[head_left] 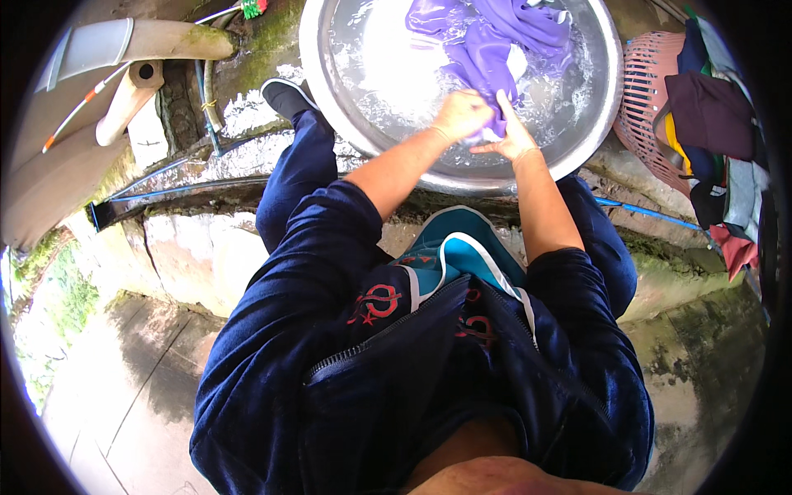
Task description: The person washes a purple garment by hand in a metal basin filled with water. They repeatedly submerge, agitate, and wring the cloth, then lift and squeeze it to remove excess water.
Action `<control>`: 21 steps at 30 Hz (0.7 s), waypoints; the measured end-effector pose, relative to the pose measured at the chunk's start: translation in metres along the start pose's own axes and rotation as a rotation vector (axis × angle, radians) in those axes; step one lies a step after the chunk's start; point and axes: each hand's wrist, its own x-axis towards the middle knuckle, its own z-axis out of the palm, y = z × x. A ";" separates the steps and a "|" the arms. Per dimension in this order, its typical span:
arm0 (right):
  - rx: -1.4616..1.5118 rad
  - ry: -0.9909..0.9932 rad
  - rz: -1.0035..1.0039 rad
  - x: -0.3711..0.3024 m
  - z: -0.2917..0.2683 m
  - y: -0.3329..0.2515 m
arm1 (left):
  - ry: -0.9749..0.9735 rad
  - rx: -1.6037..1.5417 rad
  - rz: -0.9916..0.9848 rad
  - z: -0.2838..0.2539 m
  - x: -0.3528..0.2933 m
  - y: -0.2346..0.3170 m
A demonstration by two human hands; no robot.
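Note:
A wet purple garment (495,54) lies partly under water in a wide round metal basin (330,107). My left hand (462,114) is closed in a fist at the garment's near end, over the basin's near side. Beside it, my right hand (516,139) has the same end of cloth between its thumb and fingers, with the fingers stretched along it. A short length of purple cloth shows between the two hands. Glare and suds whiten the water on the left, and a white patch shows beside the cloth.
Right of the basin stands a pink slotted plastic basket (652,82) heaped with clothes (709,115). A thin blue pipe (652,214) runs along the mossy stone ledge. Large pipes (128,103) and a red-and-white pole (87,99) are at the left. My shoe (289,97) rests left of the basin.

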 end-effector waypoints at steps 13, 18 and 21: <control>0.244 -0.216 -0.437 0.009 0.036 0.008 | 0.355 0.385 0.162 -0.021 0.031 0.009; -0.101 -0.043 -0.591 -0.006 0.050 0.013 | 0.078 0.815 -0.309 -0.061 0.024 -0.052; -0.496 -0.076 -0.485 -0.008 0.054 0.014 | 0.258 1.074 -0.421 -0.082 0.021 -0.049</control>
